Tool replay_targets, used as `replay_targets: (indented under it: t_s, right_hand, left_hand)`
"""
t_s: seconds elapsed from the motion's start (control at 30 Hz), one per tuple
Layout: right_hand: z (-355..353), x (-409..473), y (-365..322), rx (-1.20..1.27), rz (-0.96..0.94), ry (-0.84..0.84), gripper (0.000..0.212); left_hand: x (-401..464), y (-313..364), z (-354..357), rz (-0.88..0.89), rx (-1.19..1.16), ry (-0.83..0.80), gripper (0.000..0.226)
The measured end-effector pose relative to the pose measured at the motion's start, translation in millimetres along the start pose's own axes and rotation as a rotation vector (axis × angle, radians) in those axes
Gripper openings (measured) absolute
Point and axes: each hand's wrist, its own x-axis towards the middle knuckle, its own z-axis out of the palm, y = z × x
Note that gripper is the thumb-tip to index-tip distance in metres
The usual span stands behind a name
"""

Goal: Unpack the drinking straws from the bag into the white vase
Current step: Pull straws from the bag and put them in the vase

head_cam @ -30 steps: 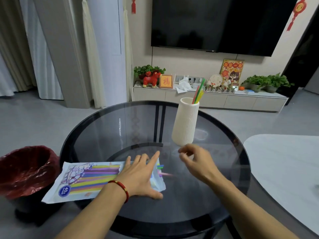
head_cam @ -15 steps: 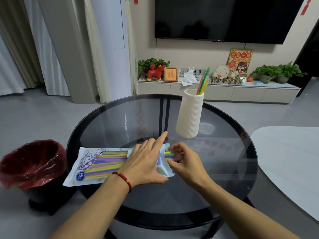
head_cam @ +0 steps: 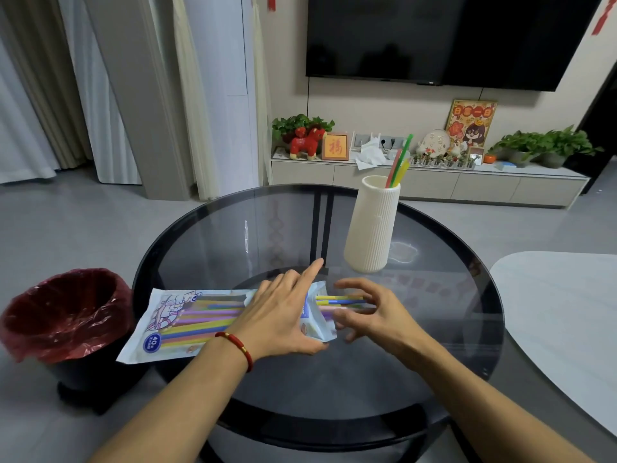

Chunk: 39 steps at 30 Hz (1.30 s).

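Round smoked-glass table (head_cam: 233, 235) with dark rim, filling the centre of the frame. White marble-look tabletop (head_cam: 561, 312) at the right edge. Bin (head_cam: 63, 315) lined with a red plastic sack, lower left, beside the glass table. White vase (head_cam: 372, 225), ribbed, tapering upward, upright on the glass right of centre; three straws in the vase (head_cam: 400, 162), green, red and yellow, leaning against the right side of the mouth. Bag (head_cam: 187, 325) of drinking straws, flat on the glass left of centre, its left end overhanging the rim: white and pale blue printed film with a cartoon figure, a blue round "40" badge at the lower left corner, and a clear window showing yellow, purple, blue, green and pink straws lying lengthwise. Left hand (head_cam: 280, 312), red cord bracelet at the wrist, pressed flat on the right half of the bag, fingers straight and slightly spread, index finger raised toward the vase. Right hand (head_cam: 370, 312), just right of the bag's open end, fingers curled and spread, closing around the protruding straws (head_cam: 337, 300); firm contact impossible to confirm through motion blur.
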Motion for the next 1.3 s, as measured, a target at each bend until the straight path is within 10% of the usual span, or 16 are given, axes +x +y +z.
replay_targets:
  t_s: [0.2,0.63,0.93,1.13,1.3]
  right_hand:
    - [9.7,13.4,-3.9,-0.095,-0.098,0.172,0.003]
    - [-41.8,5.4,-1.2,0.343,0.060,0.157,0.030]
    - [-61.2,3.9,-2.7,0.271,-0.002,0.257,0.023]
    - [-54.8,2.8,-12.8,0.641,0.035,0.335,0.014]
    - [-12.3,4.2,-10.7,0.534,0.050,0.132,0.074]
  left_hand:
    - [2.6,1.5,2.1,0.010,0.040,0.016,0.122]
    - [3.6,-6.3,5.3,-0.184,-0.017,-0.068,0.073]
    - [7.3,-0.1,10.0,-0.149,0.183,-0.200,0.032]
    - [7.6,4.3,15.8,-0.165,0.190,-0.239,0.026]
    - [8.3,16.1,17.5,-0.114,0.183,-0.182,0.028]
